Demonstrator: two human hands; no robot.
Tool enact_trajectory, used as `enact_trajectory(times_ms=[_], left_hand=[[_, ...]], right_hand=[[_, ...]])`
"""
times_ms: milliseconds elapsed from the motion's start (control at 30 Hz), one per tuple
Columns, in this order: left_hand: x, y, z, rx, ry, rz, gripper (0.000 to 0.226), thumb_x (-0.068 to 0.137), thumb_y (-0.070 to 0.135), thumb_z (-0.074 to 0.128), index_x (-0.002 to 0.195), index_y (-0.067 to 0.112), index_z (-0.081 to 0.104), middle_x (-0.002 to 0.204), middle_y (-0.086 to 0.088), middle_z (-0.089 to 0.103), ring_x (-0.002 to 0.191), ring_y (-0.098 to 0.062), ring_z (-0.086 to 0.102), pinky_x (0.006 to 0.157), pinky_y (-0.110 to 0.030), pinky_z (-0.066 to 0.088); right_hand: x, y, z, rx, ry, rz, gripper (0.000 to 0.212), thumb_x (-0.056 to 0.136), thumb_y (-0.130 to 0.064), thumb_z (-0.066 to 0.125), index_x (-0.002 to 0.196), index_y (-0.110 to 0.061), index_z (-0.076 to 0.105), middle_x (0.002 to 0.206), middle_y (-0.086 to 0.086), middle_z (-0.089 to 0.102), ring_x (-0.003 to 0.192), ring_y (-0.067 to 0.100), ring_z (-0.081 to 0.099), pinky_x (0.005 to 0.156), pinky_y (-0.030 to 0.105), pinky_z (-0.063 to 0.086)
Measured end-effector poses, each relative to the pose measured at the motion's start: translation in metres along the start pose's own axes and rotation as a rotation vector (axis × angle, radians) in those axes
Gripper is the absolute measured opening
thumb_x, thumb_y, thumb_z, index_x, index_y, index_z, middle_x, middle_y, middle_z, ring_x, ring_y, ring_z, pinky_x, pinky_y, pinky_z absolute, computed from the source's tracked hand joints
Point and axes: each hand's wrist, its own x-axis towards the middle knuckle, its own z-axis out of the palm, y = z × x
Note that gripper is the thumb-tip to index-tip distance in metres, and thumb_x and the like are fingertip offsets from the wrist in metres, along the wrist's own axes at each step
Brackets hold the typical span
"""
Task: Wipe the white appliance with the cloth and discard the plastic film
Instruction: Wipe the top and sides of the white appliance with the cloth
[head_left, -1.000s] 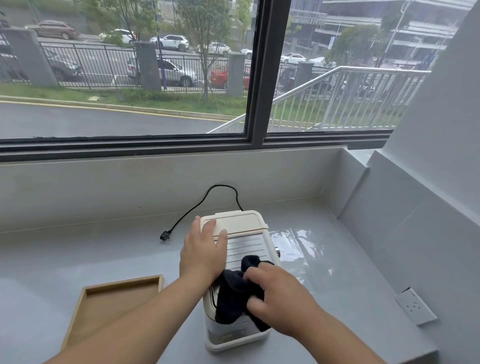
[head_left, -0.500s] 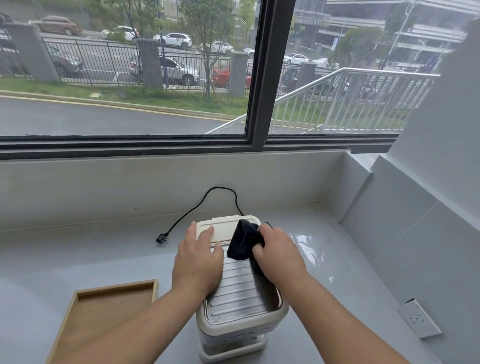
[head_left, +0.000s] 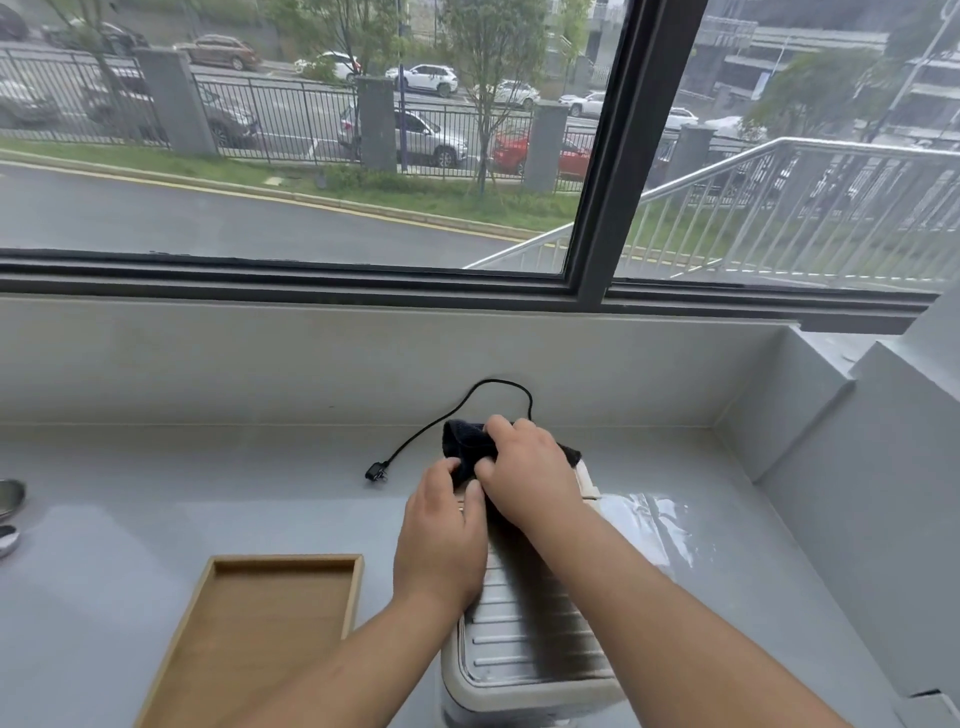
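— Where is the cloth (head_left: 464, 441) now? A second ago it was down at the near edge.

— It has travelled the whole length of the white appliance (head_left: 524, 629). The right hand (head_left: 530, 473) has pushed it up to the far end, by the spot where the black cord (head_left: 467, 408) comes out. Its fingers (head_left: 501, 428) are clenched over the bunched cloth, pressing it down.

— And the other hand?

— The left hand (head_left: 441, 540) has barely shifted. It stays flat on the left side of the ribbed top with fingers stretched and released, gripping nothing, and its tips just reach the cloth's edge. I'd say it is only steadying the body.

— So the top is done?

— One full pass along it, by my reckoning. The sides and the front look untouched.

— And the plastic film?

— There is a glossy, crinkled patch (head_left: 649, 525) on the table (head_left: 156, 493) just right of the appliance. I take that for the film, though it might be glare. Neither hand is near it, so discarding remains. The wooden tray (head_left: 270, 623) sits to the left, holding nothing I can see.
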Motion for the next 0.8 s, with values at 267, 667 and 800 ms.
enact_trajectory(times_ms=[267, 667, 800], left_hand=[[0.005, -0.009, -0.022, -0.542, 0.089, -0.457, 0.060, 0.084, 0.072, 0.037, 0.101, 0.023, 0.068, 0.106, -0.002, 0.076, 0.103, -0.025, 0.066, 0.087, -0.042, 0.050], [0.022, -0.032, -0.044, -0.433, -0.219, -0.438, 0.037, 0.094, 0.024, 0.068, 0.129, 0.025, 0.058, 0.114, -0.001, 0.072, 0.104, -0.022, 0.068, 0.093, -0.041, 0.056], [0.007, -0.036, -0.045, -0.089, -0.243, -0.273, 0.028, 0.090, 0.022, 0.056, 0.116, 0.031, 0.057, 0.098, 0.005, 0.069, 0.090, -0.019, 0.064, 0.071, -0.034, 0.048]], right_hand=[[-0.006, -0.048, 0.022, -0.030, -0.068, -0.181, 0.028, 0.090, -0.034, 0.058, 0.113, -0.017, 0.064, 0.107, 0.010, 0.056, 0.104, 0.031, 0.052, 0.081, 0.039, 0.044], [-0.084, 0.004, -0.017, 0.063, 0.038, -0.117, 0.031, 0.093, -0.018, 0.058, 0.122, -0.023, 0.068, 0.117, -0.003, 0.066, 0.110, 0.022, 0.054, 0.098, 0.036, 0.046], [-0.107, 0.021, 0.001, -0.092, 0.144, -0.145, 0.020, 0.092, -0.015, 0.059, 0.106, -0.021, 0.072, 0.109, -0.002, 0.066, 0.100, 0.027, 0.054, 0.092, 0.040, 0.046]])
